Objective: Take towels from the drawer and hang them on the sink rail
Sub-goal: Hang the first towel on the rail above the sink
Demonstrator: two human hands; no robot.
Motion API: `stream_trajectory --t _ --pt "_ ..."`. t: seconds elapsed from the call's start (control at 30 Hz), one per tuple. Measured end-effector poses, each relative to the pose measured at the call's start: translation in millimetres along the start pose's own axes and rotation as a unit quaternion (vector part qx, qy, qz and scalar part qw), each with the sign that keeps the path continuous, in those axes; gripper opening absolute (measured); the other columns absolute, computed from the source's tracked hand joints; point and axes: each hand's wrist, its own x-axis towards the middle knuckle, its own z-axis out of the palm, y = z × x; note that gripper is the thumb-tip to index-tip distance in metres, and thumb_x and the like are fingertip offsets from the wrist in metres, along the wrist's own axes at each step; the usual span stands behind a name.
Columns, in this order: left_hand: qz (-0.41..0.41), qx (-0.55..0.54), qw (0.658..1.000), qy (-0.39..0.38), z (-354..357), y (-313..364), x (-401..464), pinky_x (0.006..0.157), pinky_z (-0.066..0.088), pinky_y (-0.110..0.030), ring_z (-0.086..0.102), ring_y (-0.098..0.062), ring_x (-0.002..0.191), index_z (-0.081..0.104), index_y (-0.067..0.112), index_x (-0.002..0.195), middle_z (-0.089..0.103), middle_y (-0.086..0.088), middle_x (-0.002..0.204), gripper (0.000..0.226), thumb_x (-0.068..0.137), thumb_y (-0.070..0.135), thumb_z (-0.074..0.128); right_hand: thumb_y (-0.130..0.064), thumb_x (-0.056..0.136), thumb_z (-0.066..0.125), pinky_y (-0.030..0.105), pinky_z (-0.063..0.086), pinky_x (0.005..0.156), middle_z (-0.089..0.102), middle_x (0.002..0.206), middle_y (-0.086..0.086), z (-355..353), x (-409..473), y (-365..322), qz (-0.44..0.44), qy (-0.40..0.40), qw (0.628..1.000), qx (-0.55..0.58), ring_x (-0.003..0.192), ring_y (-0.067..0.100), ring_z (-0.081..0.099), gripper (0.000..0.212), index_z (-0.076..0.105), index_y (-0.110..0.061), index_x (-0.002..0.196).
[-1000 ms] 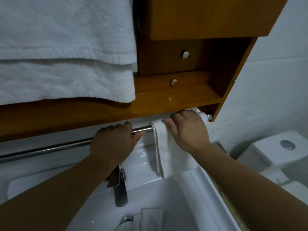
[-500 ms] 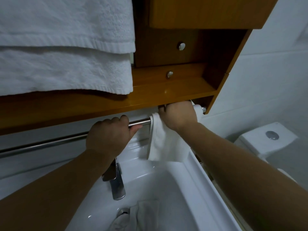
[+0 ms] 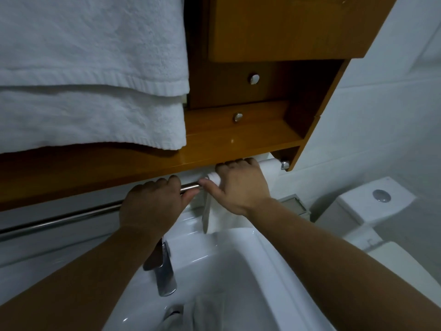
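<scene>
The small white towel [image 3: 224,219] hangs over the metal rail [image 3: 71,217] just right of the frame's centre, draped at the rail's right end beneath the wooden shelf [image 3: 238,144], its folded lower part dropping toward the back rim of the white sink [image 3: 269,256]. The right hand [image 3: 241,185] lies on top of the towel where it wraps the rail, fingers curled over the cloth and rail and the thumb pressed against the towel's left edge. Just left of it, the left hand [image 3: 152,204] is wrapped around the bare rail, fingers over the top and the thumb tip pointing toward the towel; the two hands are near each other but not touching. The rail runs on to the left edge of the frame. Below the left wrist a chrome faucet [image 3: 163,273] stands at the back of the sink, and another white cloth [image 3: 207,311] lies crumpled in the basin at the bottom centre. Large white towels [image 3: 90,72] fill the upper left, hanging down to the shelf. A wooden cabinet [image 3: 286,27] sits at the upper centre, and a white toilet [image 3: 374,206] stands at the right.
</scene>
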Motion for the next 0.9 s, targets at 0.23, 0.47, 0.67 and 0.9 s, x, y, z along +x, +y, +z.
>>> stream_trajectory --t 0.23,0.47,0.67,0.9 --pt "-0.001 0.014 1.000 0.014 -2.4 1.3 2.1 0.050 0.017 -0.023 0.022 -0.014 0.042 0.044 0.017 0.063 0.029 0.000 0.050 0.057 0.095 0.063 0.035 -0.068 0.097 0.018 0.043 0.042 0.091 0.070 0.089 0.002 -9.0 -4.3 20.4 -0.043 -0.020 0.999 0.000 0.091 0.027 0.064 0.066 0.066 -0.022 0.093" --pt "0.001 0.009 1.000 0.005 -2.7 1.4 2.0 0.050 0.020 -0.023 0.023 -0.015 0.042 0.043 0.017 0.063 0.027 0.000 0.051 0.057 0.095 0.063 0.036 -0.064 0.099 0.021 0.052 0.033 0.105 0.067 0.103 0.001 6.9 -23.9 30.5 0.056 0.027 0.997 -0.039 0.104 0.026 0.058 0.059 0.063 -0.022 0.102" --pt "0.007 0.007 1.000 0.010 -1.4 1.9 1.4 0.049 0.022 -0.023 0.029 -0.016 0.040 0.045 0.017 0.064 0.041 -0.003 0.047 0.057 0.095 0.063 0.036 -0.078 0.089 0.015 0.031 0.045 0.063 0.057 0.060 -0.005 -11.0 10.7 50.0 0.012 -0.080 0.996 0.046 0.061 0.013 0.056 0.075 0.058 -0.023 0.061" --pt "0.005 0.005 1.000 0.014 0.3 2.5 1.4 0.049 0.023 -0.024 0.035 -0.017 0.038 0.044 0.017 0.062 0.043 -0.003 0.046 0.058 0.096 0.064 0.036 -0.065 0.098 0.022 0.039 0.050 0.080 0.057 0.067 -0.005 -12.7 2.8 47.1 0.011 -0.053 0.997 0.047 0.070 0.016 0.056 0.060 0.058 -0.026 0.070"
